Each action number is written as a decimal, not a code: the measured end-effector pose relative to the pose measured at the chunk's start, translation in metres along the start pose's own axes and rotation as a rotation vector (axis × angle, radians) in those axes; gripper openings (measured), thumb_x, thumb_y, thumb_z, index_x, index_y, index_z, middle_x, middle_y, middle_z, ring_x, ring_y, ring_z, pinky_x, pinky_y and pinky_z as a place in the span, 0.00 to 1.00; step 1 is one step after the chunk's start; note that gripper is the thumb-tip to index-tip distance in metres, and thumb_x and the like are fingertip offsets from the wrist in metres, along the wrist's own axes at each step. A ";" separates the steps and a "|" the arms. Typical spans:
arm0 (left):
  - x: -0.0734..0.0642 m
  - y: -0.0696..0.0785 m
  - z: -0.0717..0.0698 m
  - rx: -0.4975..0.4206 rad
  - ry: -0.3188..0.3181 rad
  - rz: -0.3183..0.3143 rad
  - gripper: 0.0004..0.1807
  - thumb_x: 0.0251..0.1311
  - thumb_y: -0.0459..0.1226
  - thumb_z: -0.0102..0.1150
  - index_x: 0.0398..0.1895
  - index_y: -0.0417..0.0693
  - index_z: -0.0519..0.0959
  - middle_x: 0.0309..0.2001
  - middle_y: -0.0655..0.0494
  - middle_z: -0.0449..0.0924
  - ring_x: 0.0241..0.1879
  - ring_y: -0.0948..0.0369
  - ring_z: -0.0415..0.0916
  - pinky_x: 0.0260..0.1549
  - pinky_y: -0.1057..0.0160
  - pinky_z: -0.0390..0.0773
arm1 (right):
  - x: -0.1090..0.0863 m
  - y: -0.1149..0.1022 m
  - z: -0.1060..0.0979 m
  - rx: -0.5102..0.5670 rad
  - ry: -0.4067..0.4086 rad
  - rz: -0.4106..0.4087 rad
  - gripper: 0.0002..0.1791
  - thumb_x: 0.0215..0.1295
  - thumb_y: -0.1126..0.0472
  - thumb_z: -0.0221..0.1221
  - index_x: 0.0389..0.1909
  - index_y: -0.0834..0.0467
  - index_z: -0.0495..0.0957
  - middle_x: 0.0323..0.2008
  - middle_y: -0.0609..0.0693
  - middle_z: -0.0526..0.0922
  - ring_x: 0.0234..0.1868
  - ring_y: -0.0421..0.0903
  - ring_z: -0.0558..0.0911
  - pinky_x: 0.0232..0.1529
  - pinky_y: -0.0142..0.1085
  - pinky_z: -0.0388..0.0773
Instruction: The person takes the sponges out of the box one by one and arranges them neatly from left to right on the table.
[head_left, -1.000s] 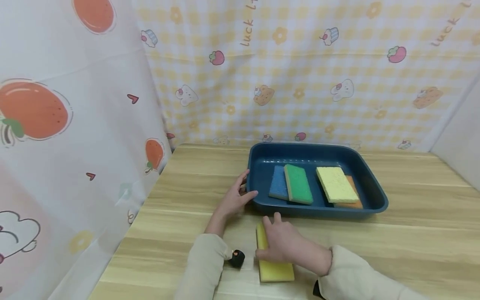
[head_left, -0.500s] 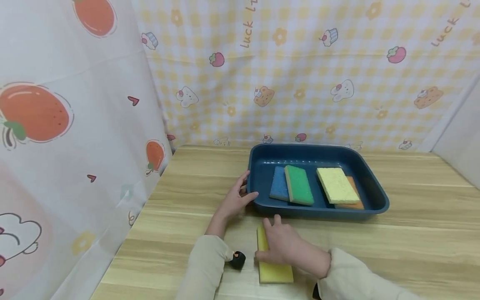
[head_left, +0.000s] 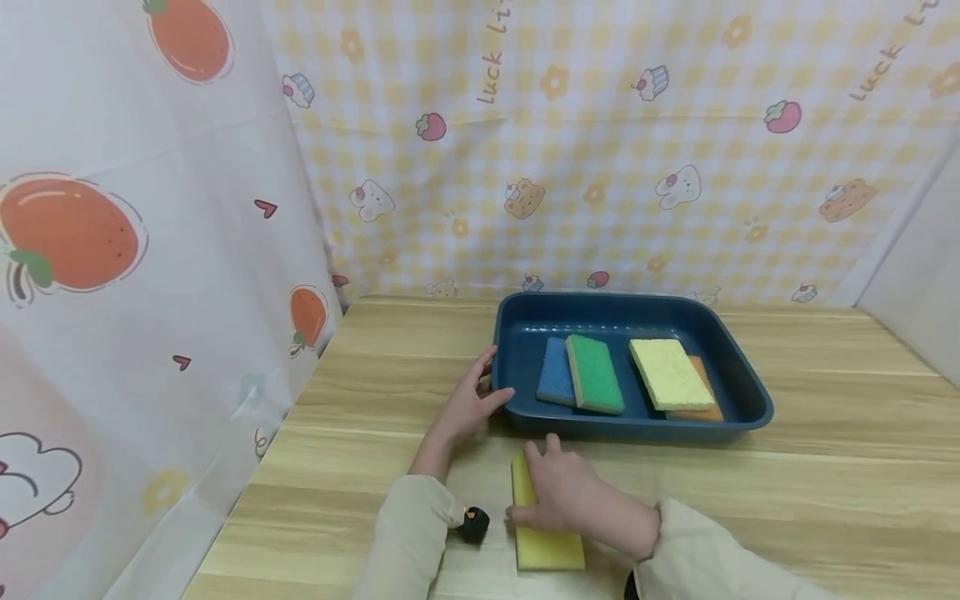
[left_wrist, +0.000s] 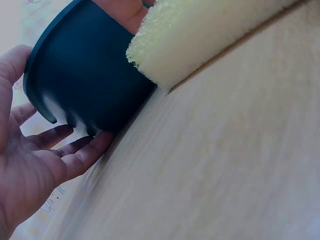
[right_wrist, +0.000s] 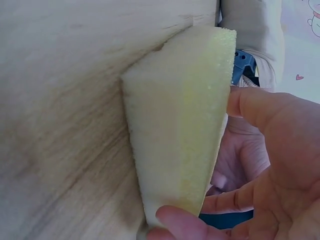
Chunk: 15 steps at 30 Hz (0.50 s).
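Observation:
My right hand spans a yellow sponge lying on the table in front of the pan. In the right wrist view its thumb and fingers grip the edges of that sponge, whose pale side faces the camera. My left hand holds the front left corner of a dark blue rectangular pan. Seen from the left wrist, its thumb is at the rim and the other fingertips press low on the outer wall.
Inside the pan a green sponge overlaps a blue one. To their right a pale yellow sponge lies over an orange one. Patterned curtains hang behind the wooden table.
The scene shifts slightly in the head view. Both hands, the pan and the sponges keep their places relative to one another.

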<state>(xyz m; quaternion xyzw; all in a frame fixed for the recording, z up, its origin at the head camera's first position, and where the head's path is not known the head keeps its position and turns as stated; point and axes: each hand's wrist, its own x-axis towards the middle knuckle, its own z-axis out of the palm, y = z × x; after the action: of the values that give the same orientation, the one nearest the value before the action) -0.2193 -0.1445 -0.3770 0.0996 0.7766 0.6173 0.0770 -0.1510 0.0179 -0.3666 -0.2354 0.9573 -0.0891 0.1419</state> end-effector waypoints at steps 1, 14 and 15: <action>0.000 0.000 0.000 0.001 0.002 -0.001 0.38 0.59 0.40 0.54 0.70 0.52 0.48 0.66 0.40 0.52 0.61 0.43 0.57 0.57 0.45 0.60 | 0.000 0.000 0.000 -0.003 0.001 -0.001 0.46 0.43 0.34 0.61 0.54 0.65 0.67 0.45 0.67 0.69 0.26 0.50 0.73 0.29 0.43 0.77; 0.000 -0.001 0.000 -0.016 -0.007 0.004 0.38 0.60 0.37 0.53 0.70 0.51 0.47 0.66 0.39 0.52 0.61 0.42 0.57 0.56 0.45 0.61 | -0.010 0.002 -0.034 0.036 0.085 -0.054 0.34 0.48 0.41 0.62 0.45 0.66 0.73 0.31 0.55 0.73 0.21 0.44 0.71 0.22 0.36 0.73; 0.000 -0.002 0.000 -0.020 -0.010 0.007 0.38 0.60 0.37 0.54 0.70 0.51 0.47 0.66 0.39 0.52 0.61 0.42 0.57 0.56 0.45 0.61 | -0.010 0.003 -0.038 0.037 0.090 -0.059 0.33 0.48 0.42 0.63 0.44 0.66 0.73 0.30 0.54 0.74 0.22 0.44 0.71 0.23 0.36 0.73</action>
<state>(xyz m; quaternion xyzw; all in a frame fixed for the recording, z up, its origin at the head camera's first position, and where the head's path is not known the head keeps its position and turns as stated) -0.2193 -0.1448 -0.3785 0.1046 0.7697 0.6247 0.0796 -0.1557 0.0295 -0.3286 -0.2568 0.9535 -0.1215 0.1004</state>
